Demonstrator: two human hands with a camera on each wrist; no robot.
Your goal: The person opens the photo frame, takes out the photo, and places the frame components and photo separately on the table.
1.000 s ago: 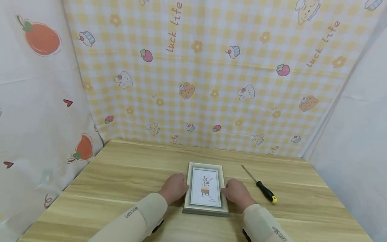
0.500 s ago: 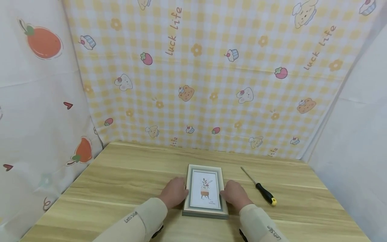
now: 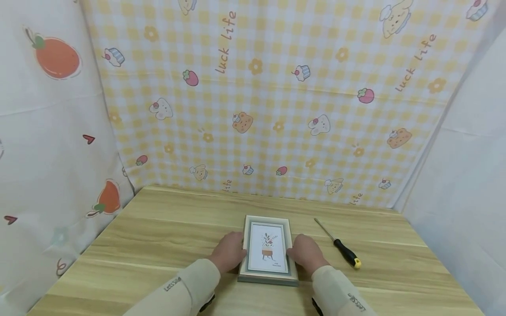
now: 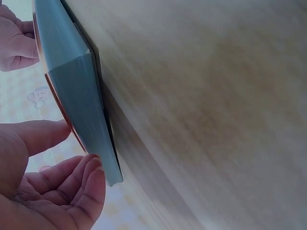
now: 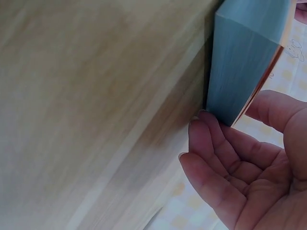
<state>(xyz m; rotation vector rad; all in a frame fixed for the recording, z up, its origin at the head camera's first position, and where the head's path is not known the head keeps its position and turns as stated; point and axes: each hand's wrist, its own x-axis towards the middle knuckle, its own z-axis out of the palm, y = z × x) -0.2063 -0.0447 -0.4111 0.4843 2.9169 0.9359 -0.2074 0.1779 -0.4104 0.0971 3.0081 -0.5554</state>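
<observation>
A picture frame (image 3: 268, 276) with a pale gold and grey-blue border lies face up on the wooden table. Its print (image 3: 267, 248) shows a plant in a brown pot on legs. My left hand (image 3: 229, 252) holds the frame's left side, and my right hand (image 3: 306, 253) holds the right side. In the left wrist view, the thumb meets the front edge of the frame (image 4: 79, 91), with curled fingers by its blue-grey side. The right wrist view has the thumb at the front edge of the frame (image 5: 244, 62) and fingertips near its underside.
To the right of the frame lies a screwdriver (image 3: 347, 253) with a black and yellow handle, its shaft pointing to the back left. A yellow checked cloth (image 3: 257, 96) hangs behind the table (image 3: 178, 219). White cloths flank both sides.
The head view has shifted slightly, so everything sits a little lower in it. Both hands stay on the frame, which keeps its place on the table.
</observation>
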